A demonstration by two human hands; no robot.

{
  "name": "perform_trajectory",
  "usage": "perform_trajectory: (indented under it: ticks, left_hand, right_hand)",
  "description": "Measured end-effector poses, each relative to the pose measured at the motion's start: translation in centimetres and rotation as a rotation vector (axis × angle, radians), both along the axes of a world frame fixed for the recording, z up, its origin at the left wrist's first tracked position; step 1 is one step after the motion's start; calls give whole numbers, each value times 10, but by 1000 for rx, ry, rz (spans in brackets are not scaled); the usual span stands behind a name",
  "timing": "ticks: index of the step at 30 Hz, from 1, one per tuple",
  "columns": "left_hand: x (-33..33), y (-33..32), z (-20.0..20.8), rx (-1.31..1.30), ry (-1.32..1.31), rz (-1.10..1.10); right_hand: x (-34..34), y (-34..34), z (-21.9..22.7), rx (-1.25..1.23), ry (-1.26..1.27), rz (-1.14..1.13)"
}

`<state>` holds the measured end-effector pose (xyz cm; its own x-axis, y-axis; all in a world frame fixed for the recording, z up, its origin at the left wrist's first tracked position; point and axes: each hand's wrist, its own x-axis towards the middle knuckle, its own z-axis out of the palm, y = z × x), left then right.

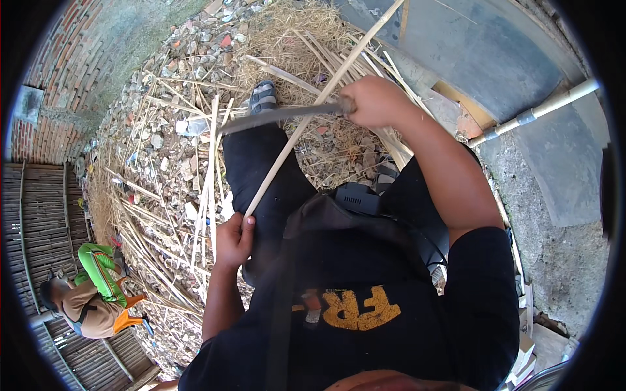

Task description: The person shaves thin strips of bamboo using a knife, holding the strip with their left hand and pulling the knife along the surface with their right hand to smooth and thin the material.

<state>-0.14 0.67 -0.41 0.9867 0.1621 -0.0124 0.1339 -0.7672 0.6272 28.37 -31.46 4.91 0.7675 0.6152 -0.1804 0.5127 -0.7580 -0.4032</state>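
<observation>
My left hand (236, 238) is closed around the lower end of a long, pale bamboo strip (279, 161). The strip slants up and to the right, over my left thigh and past the far ground. In my right hand (375, 101) is the handle of a machete (267, 118), its long dark blade pointing left above my left knee. Blade and strip cross a little left of my right fist; whether they touch, I cannot tell. A sandalled foot (263, 98) shows beyond the blade.
Split bamboo strips (207, 186) lie scattered over rubble, left of my leg. Dry shavings (287, 39) are heaped ahead. At the far left a person in green trousers (98, 267) sits by a bamboo-slat wall (42, 215). Grey panels (482, 55) and a pole (554, 104) stand right.
</observation>
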Motion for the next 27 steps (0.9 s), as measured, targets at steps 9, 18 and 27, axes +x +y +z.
perform_trajectory:
  ticks: [9, 18, 27]
  left_hand:
    - [-6, -1, 0, 31, -2, 17]
    - [6, -7, 2, 35, -35, -6]
    - [-4, 0, 3, -37, 20, 30]
  right_hand:
    - [4, -7, -6, 147, 2, -151]
    - [54, -40, -44, 164, -35, -224]
    - [-7, 10, -3, 7, -17, 25]
